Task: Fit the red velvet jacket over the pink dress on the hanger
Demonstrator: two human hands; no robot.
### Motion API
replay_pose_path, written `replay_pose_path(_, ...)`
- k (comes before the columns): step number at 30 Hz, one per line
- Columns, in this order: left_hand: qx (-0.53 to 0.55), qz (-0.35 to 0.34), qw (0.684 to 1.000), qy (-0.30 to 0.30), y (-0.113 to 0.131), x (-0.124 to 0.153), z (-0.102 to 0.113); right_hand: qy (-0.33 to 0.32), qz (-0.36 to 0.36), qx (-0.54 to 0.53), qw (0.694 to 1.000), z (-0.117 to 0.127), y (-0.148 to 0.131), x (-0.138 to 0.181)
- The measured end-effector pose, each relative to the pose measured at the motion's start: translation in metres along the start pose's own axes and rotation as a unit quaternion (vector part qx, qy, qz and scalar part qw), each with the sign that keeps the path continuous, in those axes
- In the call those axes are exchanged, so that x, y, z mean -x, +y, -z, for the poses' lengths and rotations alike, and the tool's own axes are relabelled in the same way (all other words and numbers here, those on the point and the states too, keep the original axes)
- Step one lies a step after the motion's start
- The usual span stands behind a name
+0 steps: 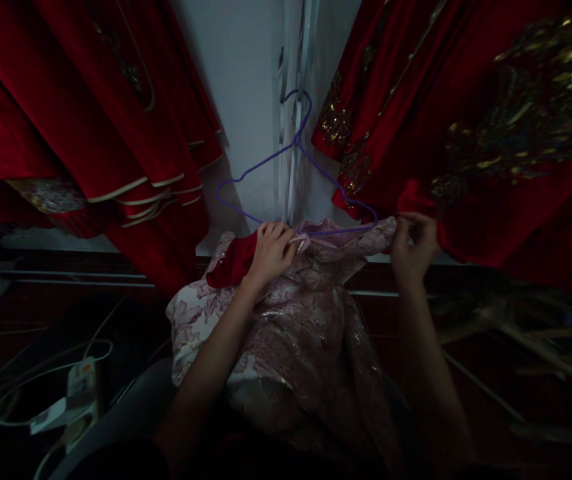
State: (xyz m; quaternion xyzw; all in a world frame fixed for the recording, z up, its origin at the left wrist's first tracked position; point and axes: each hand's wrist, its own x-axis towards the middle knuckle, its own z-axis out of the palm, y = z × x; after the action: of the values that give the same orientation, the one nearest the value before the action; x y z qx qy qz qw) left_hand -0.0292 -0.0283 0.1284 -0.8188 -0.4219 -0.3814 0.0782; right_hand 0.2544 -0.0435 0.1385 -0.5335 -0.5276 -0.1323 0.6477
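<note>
A pink patterned garment (311, 313) with a shiny floral weave lies across my lap. The lower right part of a purple clothes hanger (261, 163) sits inside its neck opening, while the hook stands up toward the wall. My left hand (273, 253) is closed on the garment's collar edge, beside a dark red piece of cloth (233, 261). At the right, my right hand (415, 247) pinches the shoulder of the garment near the hanger's right end.
Red garments with gold trim (156, 133) hang at the left, and red sequined ones (531, 120) hang at the right. Between them is a pale wall (243, 87) with a vertical seam. A white power strip (82, 393) with cables lies at the lower left.
</note>
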Motion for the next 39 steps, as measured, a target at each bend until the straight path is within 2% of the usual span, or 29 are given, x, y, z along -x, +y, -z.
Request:
replay_pose_path(5,0.014,-0.005,1.0,0.0,-0.012,-0.002,0.004,0.005,0.007,-0.001,1.0,0.0,-0.003,-0.002)
replay_pose_path(11,0.037,-0.004,0.999,0.0,-0.02,0.001,0.01,-0.073,0.058,-0.008,0.996,-0.019,-0.023,-0.022)
replay_pose_path(17,0.047,0.009,0.999,0.015,-0.011,-0.004,-0.01,-0.155,0.143,-0.007,0.978,-0.048,-0.057,-0.05)
replay_pose_path(19,0.061,0.01,0.998,0.012,-0.009,-0.009,-0.019,-0.154,0.13,-0.007,0.979,-0.06,-0.058,-0.054)
replay_pose_path(25,0.058,0.041,0.997,0.031,-0.017,-0.016,-0.036,-0.17,0.013,-0.005,0.985,-0.101,-0.037,-0.04)
replay_pose_path(28,0.049,0.03,0.998,0.032,-0.018,-0.012,-0.035,-0.163,-0.015,-0.036,0.986,-0.108,-0.03,-0.033)
replay_pose_path(32,0.092,-0.029,0.995,0.012,-0.022,-0.01,-0.026,-0.165,-0.019,-0.066,0.984,-0.104,-0.027,-0.038)
replay_pose_path(35,0.132,-0.018,0.991,0.015,-0.05,-0.012,-0.018,-0.162,0.001,-0.048,0.986,-0.098,-0.024,-0.048)
replay_pose_path(37,0.132,0.039,0.988,0.072,-0.087,-0.015,-0.014,-0.157,0.015,-0.04,0.987,-0.093,-0.022,-0.055)
replay_pose_path(39,0.141,0.124,0.973,0.134,-0.132,-0.016,-0.012,-0.159,0.024,-0.037,0.986,-0.089,-0.02,-0.062)
